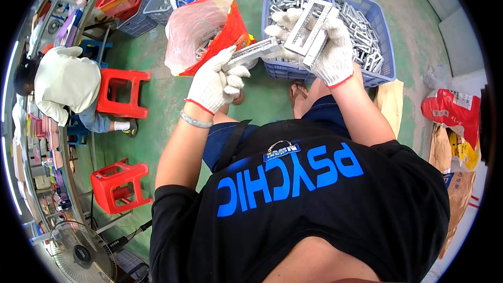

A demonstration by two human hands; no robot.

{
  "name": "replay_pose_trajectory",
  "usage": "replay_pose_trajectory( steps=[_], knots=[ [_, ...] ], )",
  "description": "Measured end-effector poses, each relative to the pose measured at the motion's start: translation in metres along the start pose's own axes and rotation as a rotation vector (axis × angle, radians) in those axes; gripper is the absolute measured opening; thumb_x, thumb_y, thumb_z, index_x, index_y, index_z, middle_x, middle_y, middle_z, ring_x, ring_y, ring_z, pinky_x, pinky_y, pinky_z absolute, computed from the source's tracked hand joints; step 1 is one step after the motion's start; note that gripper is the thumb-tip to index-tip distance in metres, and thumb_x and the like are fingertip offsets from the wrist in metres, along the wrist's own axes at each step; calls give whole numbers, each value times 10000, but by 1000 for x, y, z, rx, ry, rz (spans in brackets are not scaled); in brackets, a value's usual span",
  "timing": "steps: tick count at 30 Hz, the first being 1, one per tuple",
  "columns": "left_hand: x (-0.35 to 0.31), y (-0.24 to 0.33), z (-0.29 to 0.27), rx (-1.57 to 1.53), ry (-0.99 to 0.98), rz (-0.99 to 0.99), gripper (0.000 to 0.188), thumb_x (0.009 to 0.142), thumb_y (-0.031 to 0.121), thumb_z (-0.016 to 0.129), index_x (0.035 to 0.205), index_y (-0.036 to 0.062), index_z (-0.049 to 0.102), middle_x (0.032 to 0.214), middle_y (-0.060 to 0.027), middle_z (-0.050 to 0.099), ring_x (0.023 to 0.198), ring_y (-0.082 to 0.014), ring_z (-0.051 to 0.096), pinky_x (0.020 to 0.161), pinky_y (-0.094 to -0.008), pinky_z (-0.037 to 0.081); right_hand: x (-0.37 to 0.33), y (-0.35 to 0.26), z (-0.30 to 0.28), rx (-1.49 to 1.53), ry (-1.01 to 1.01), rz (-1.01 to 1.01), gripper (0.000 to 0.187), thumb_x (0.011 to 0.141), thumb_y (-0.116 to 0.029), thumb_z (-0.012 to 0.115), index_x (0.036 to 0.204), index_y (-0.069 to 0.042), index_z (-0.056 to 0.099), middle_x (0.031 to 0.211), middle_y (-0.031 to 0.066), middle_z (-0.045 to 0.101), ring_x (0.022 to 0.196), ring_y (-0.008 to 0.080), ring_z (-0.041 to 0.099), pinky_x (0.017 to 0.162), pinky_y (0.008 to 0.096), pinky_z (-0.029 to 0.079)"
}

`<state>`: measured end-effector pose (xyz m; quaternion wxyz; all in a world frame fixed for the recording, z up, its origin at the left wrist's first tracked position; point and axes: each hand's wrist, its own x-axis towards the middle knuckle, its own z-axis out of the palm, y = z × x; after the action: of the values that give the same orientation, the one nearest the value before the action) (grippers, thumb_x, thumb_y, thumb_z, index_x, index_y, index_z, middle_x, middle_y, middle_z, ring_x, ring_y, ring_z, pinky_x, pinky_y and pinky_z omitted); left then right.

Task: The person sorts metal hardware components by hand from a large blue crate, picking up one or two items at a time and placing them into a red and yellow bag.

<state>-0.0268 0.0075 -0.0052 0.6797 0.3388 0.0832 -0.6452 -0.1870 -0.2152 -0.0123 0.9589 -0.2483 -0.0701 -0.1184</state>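
Note:
Both my hands wear white knit gloves with red cuffs. My left hand (214, 83) is closed around one end of a silver metal frame (255, 51), seen nearly edge-on and pointing right, beside the mouth of a red and white woven sack (230, 26). My right hand (335, 55) grips a few silver rectangular metal frames (298, 34), stacked and slightly fanned. Its fingers come out from behind their left side. Under these frames stands a blue plastic crate (277, 68), filled with similar metal pieces. More grey pieces lie inside the sack.
A second blue crate (389, 47) of metal pieces adjoins on the right. Red stools (126, 94) stand to the left, near a seated person (68, 81) at cluttered shelving. A fan (83, 254) is at lower left. Red bags (450, 115) and brown paper sacks line the right wall.

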Motion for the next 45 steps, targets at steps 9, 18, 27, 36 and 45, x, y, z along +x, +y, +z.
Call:
replay_pose_trajectory(
  steps=[9, 18, 27, 36, 45],
  knots=[
    [-12, -17, 11, 485, -38, 476, 332, 967, 180, 610, 1195, -48, 531, 1007, -149, 636, 783, -201, 672, 567, -261, 540, -2, 1, -8, 50, 31, 12, 672, 808, -383, 713, 1281, 64, 548, 1378, 247, 513, 1322, 430, 454, 1051, 677, 388],
    [-27, -33, 16, 856, 139, 902, 252, 924, -2, 592, 1163, -50, 527, 1048, -148, 657, 924, -216, 685, 771, -320, 585, -1, 8, -18, 128, 17, 11, 532, 831, -258, 665, 1216, 99, 576, 1297, 251, 559, 1245, 449, 512, 1022, 717, 391],
    [-2, 24, -16, 598, 358, 872, 224, 930, 53, 605, 1107, -52, 516, 975, -167, 654, 813, -253, 692, 757, -365, 607, 1, 11, -9, 142, -18, 17, 488, 837, -229, 637, 1212, 78, 588, 1238, 247, 604, 1213, 462, 540, 1020, 700, 397],
    [27, 54, 7, 916, 340, 619, 505, 896, 337, 708, 1260, 42, 521, 978, -71, 587, 884, -188, 609, 788, -346, 544, 4, 20, -1, 152, -15, 70, 626, 790, -254, 697, 1284, 87, 517, 1304, 250, 556, 1261, 426, 505, 1092, 621, 369],
    [8, -39, 65, 786, -57, 314, 441, 937, 296, 649, 1276, 45, 520, 989, -49, 633, 782, -127, 629, 668, -279, 530, 1, 24, 31, 95, 61, 114, 560, 729, -92, 585, 1260, 74, 516, 1173, 181, 602, 1125, 305, 592, 1030, 420, 481]
  ],
)
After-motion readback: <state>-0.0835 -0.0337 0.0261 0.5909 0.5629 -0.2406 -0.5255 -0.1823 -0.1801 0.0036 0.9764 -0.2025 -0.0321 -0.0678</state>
